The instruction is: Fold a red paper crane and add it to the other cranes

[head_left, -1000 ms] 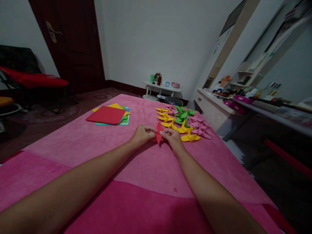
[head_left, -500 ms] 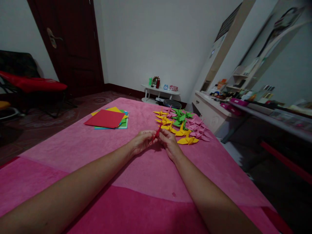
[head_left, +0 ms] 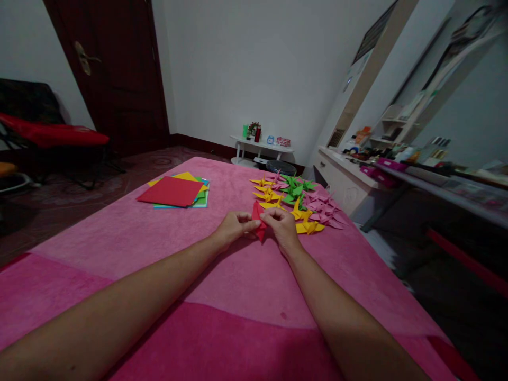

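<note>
A folded red piece of origami paper [head_left: 258, 218] stands between my hands, long and narrow with pointed ends at top and bottom. My left hand [head_left: 234, 227] pinches its left side, the thumb lying across the front. From the right, my right hand [head_left: 281, 225] grips its edge between thumb and fingertips. Just beyond and to the right lie folded paper cranes in rows: yellow cranes [head_left: 309, 227] nearest my right hand, green cranes [head_left: 293, 189] and pink cranes [head_left: 323, 206] behind and beside them.
A stack of square paper, a red sheet [head_left: 171, 191] on top, lies on the left of the pink cloth-covered surface [head_left: 222, 280]. To the right stands a cluttered dresser [head_left: 345, 177]. A small white table [head_left: 262, 144] is by the far wall, and a red chair [head_left: 51, 132] at left.
The red folded paper has turned from an edge-on, slanted position to show a broader face. Both hands have shifted their hold on it, and my right hand has moved slightly right.
</note>
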`<state>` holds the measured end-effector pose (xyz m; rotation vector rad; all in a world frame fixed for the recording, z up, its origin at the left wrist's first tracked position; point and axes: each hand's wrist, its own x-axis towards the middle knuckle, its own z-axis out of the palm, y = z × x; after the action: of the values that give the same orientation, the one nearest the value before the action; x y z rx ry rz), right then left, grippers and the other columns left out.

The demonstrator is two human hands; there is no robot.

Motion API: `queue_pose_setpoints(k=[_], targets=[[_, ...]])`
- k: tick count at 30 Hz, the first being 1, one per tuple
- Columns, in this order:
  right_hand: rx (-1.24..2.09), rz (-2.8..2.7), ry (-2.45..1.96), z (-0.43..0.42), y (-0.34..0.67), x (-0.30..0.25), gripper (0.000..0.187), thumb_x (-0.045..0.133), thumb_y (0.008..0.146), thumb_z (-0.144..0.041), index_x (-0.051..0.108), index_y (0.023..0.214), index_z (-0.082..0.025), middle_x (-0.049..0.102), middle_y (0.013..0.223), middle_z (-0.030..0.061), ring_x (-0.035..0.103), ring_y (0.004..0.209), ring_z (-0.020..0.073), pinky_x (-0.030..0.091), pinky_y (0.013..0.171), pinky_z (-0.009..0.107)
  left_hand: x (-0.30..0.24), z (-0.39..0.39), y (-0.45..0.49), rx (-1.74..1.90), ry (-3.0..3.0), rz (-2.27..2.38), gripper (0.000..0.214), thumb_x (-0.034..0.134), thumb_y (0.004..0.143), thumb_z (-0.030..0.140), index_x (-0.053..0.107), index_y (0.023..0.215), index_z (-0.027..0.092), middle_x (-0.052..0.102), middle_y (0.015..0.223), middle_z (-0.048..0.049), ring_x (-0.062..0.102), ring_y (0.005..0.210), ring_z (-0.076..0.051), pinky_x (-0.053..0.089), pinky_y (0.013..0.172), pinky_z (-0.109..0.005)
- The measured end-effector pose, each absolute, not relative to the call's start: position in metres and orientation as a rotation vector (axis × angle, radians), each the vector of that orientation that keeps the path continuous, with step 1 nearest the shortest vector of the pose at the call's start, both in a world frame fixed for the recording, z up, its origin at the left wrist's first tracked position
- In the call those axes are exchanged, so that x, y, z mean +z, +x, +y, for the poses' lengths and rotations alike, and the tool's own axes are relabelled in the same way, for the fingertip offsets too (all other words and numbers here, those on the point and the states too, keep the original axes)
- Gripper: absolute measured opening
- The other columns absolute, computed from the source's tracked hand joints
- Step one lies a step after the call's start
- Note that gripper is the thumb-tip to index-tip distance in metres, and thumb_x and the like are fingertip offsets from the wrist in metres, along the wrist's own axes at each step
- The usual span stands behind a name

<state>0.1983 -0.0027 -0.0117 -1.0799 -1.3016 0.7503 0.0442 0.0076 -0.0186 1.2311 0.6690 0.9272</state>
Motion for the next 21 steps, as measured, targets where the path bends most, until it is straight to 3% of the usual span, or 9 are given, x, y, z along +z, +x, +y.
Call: queue_pose_setpoints(k=[2, 6, 9, 15, 21], targets=[[0.815, -1.286, -1.072, -0.0028, 0.1977, -0.0148, 0.015, 0.069, 0.065, -0.03, 0.064, 0.064, -0.015, 0.06, 0.062, -0.0013, 0.051, 0.056, 0.0104, 0.041, 0.056, 0.023, -0.0199, 0.0098, 0.0436, 0.981, 1.213, 0.661, 0.041, 0.077, 0.06, 0.035, 0.065, 0.088, 0.008, 0.067, 0.076, -0.0059, 0.061, 0.059, -0.011, 0.05, 0.06, -0.022], [1.018, -1.215, -1.038, -0.003, 0.1989, -0.0192, 0.019, 0.073, 0.062, -0.031, 0.065, 0.07, -0.015, 0.061, 0.062, -0.0014, 0.053, 0.053, 0.0097, 0.044, 0.053, 0.022, -0.0176, 0.0117, 0.0418, 1.09, 1.188, 0.674, 0.065, 0.08, 0.057, 0.028, 0.054, 0.115, 0.013, 0.062, 0.06, 0.0022, 0.058, 0.051, -0.01, 0.05, 0.057, -0.023], [1.125, -1.149, -1.025, -0.003, 0.2014, -0.0197, 0.023, 0.075, 0.059, -0.029, 0.064, 0.074, -0.016, 0.062, 0.066, -0.0014, 0.056, 0.053, 0.0099, 0.047, 0.053, 0.023, -0.0152, 0.0113, 0.0409, 1.126, 1.236, 0.621, 0.072, 0.079, 0.058, 0.025, 0.049, 0.123, 0.015, 0.061, 0.061, 0.0028, 0.06, 0.053, -0.011, 0.052, 0.059, -0.026], [1.16, -1.164, -0.965, -0.0027, 0.2042, -0.0195, 0.029, 0.074, 0.06, -0.025, 0.065, 0.086, -0.019, 0.065, 0.079, -0.0011, 0.058, 0.059, 0.0089, 0.048, 0.053, 0.02, -0.0178, 0.0129, 0.0405, 1.148, 1.246, 0.595, 0.065, 0.078, 0.058, 0.024, 0.054, 0.118, 0.015, 0.064, 0.072, -0.0007, 0.062, 0.059, -0.012, 0.054, 0.062, -0.028], [1.135, -1.205, -0.919, -0.0046, 0.2029, -0.0181, 0.036, 0.071, 0.062, -0.022, 0.063, 0.096, -0.021, 0.066, 0.084, -0.0002, 0.059, 0.065, 0.0106, 0.049, 0.06, 0.023, -0.0198, 0.0129, 0.0415, 1.104, 1.232, 0.721, 0.039, 0.08, 0.055, 0.028, 0.068, 0.086, 0.009, 0.069, 0.074, -0.0059, 0.061, 0.055, -0.012, 0.051, 0.057, -0.025]])
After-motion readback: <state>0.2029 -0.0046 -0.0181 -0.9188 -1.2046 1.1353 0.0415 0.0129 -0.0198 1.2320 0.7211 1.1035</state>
